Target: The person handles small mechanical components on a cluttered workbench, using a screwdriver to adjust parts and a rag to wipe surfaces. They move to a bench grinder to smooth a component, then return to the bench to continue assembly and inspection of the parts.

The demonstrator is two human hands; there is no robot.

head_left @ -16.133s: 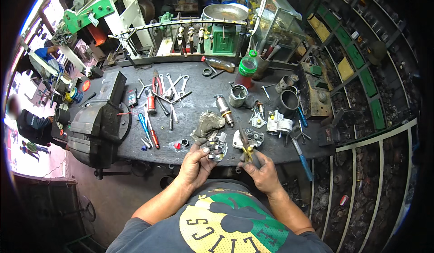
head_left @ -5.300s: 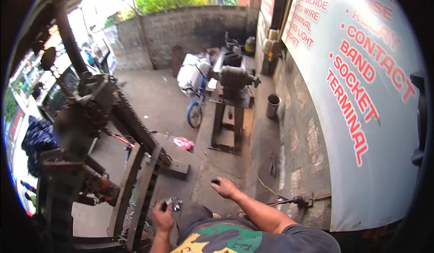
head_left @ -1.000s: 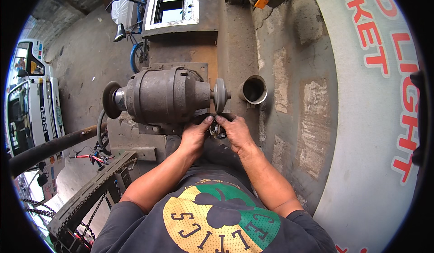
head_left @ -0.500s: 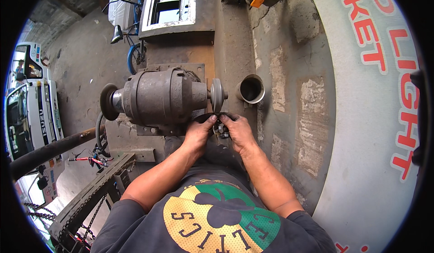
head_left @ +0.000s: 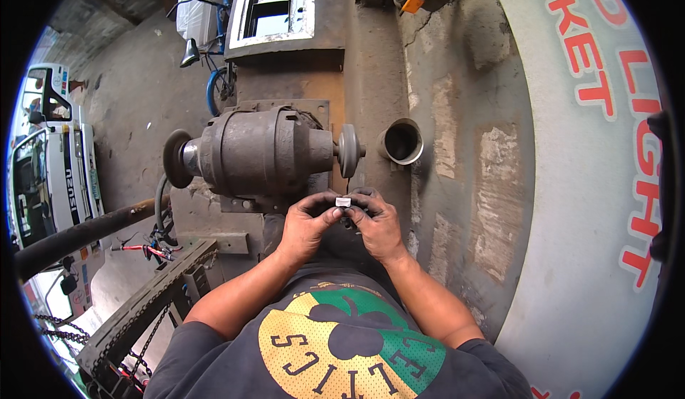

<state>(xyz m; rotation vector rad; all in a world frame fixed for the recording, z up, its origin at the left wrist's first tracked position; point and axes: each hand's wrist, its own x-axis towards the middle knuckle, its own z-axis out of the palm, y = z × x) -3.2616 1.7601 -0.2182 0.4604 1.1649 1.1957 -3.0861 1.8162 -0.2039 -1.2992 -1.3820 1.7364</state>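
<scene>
Near the grey wheel (head_left: 348, 150), left hand (head_left: 303, 229) and right hand (head_left: 380, 229), fingers (head_left: 329, 216) closed on a small pale-faced part (head_left: 343, 202).

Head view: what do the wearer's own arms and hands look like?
The left hand and right hand are ungloved, with dark grime on the fingers. Short, dark grey sleeves leave both forearms bare.

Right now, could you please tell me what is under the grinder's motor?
A flat plate juts out past the motor, which hides the plate's middle and anything else directly beneath.
</scene>
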